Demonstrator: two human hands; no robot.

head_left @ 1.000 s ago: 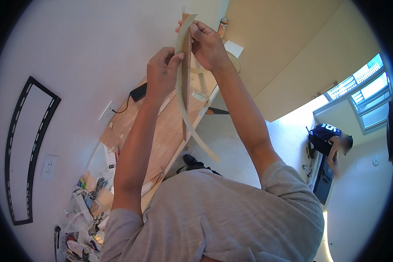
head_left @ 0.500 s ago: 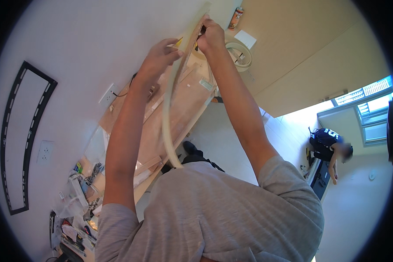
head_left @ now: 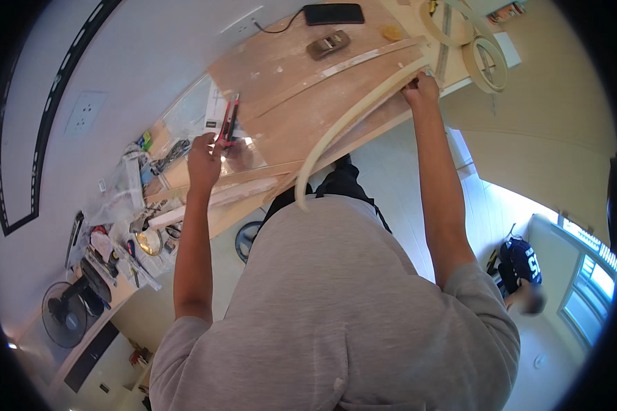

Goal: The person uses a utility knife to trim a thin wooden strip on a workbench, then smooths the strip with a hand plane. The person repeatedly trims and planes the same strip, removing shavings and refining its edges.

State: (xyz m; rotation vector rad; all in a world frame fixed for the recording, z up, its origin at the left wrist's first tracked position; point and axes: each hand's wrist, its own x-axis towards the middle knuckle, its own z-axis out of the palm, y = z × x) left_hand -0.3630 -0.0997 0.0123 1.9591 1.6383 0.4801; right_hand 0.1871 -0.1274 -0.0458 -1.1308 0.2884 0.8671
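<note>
At the left, the left hand (head_left: 204, 163) is now being held by a red cutter (head_left: 230, 120) at the bench (head_left: 281, 75), after being drawn away from the strip; whether its fingers are being closed on the tool cannot be told. In the middle, the pale strip (head_left: 320, 142) is being left curving along the bench's front edge, its near end overlapping the shirt. At the right, its far end is being gripped by the right hand's fingers, so the strip is being steadied single-handed.
</note>
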